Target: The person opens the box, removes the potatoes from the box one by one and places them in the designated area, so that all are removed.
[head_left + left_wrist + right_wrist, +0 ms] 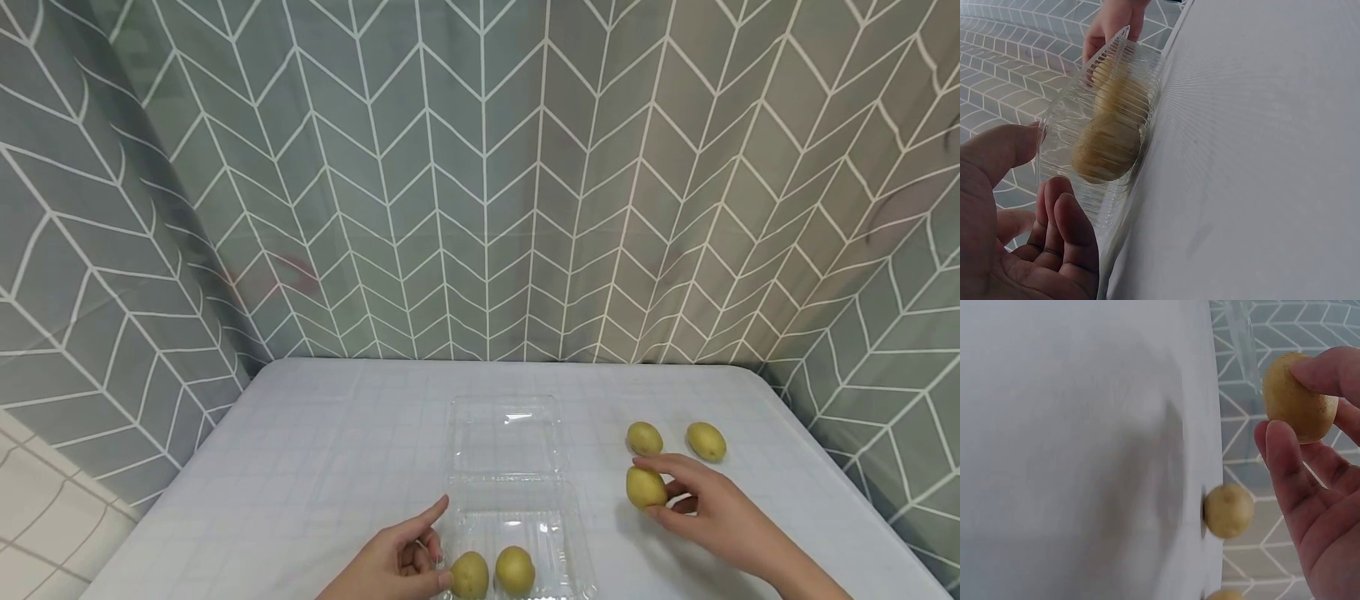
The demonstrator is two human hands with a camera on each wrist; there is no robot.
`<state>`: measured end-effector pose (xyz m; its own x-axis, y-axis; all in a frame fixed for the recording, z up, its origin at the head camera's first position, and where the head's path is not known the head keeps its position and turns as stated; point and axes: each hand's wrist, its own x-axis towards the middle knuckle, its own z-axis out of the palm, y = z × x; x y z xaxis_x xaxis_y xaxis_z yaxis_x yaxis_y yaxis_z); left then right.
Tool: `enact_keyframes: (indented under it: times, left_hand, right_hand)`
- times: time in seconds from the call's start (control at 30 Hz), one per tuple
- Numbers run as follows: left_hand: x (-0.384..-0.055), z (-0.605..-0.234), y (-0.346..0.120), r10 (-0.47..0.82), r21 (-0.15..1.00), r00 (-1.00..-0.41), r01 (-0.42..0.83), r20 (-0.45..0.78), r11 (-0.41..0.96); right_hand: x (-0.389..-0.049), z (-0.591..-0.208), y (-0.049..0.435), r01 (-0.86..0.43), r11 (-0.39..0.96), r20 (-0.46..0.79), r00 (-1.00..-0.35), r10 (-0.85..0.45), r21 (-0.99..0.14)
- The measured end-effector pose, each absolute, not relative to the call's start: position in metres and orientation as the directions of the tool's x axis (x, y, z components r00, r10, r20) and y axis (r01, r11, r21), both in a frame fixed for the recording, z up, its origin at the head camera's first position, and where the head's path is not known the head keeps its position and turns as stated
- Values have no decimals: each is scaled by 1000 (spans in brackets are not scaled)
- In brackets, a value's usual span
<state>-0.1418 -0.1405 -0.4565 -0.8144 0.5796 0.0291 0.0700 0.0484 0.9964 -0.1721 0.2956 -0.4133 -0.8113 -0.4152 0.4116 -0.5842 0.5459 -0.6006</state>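
Observation:
In the head view my right hand (701, 504) pinches a yellow-brown potato (643, 487) between thumb and fingers, above the table. The right wrist view shows the same potato (1294, 397) up close. Two more potatoes lie beyond that hand, one (644, 438) nearer the middle and one (707, 442) farther right. A clear plastic clamshell box (566, 533) lies unfolded with two potatoes in its near half, one left (470, 575) and one right (515, 572). My left hand (397, 558) is at its left side, thumb at the rim (1040, 153), index finger extended, other fingers loosely bent.
The box's lid half (506, 437) lies flat toward the back of the white-covered table (337, 442). Grey patterned curtains (480, 183) hang behind the table and at both sides. Light floor tiles (45, 508) show at the lower left.

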Motion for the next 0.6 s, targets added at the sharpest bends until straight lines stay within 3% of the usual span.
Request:
enact_keyframes:
  times: [0.6]
  left_hand:
    - [-142,-454,-140,583,996,-812,64,21,54]
  right_hand:
    - [-168,-424,348,-557,625,421,-829,-369,-548]
